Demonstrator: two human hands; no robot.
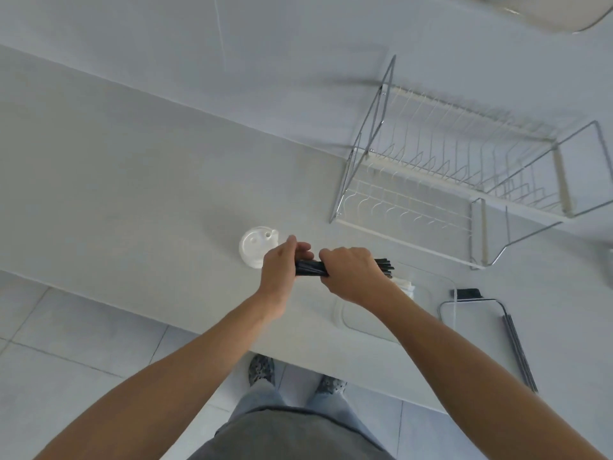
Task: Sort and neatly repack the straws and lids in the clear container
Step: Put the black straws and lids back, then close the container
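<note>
Two hands share one bundle of black straws above the counter, close to its near edge. The left hand is wrapped around one end of the bundle, fingers curled over the top; the right hand is clamped around the middle, and the far tips fan out beyond its knuckles.

Straws like these look light, thin and smooth, so a loose grip would probably let single ones slide out lengthwise. They seem stiff enough to stay straight yet easy to kink, so I judge the best hold is a full wrap near the middle, with the other palm tapping the ends level.

A stack of white lids sits on the counter just left of the left hand, partly hidden by it. The lids look rigid, light and easy to nest, best lifted by the rim.

The clear container lies below and right of the right hand, near the counter's near edge; its walls are hard to trace, and something pale and white rests in it, though I cannot tell what. Just right of it lies a clear lid with rounded corners, and a few more dark straws lie along its right side. A wire dish rack stands at the counter's back edge, with nothing in it
</note>
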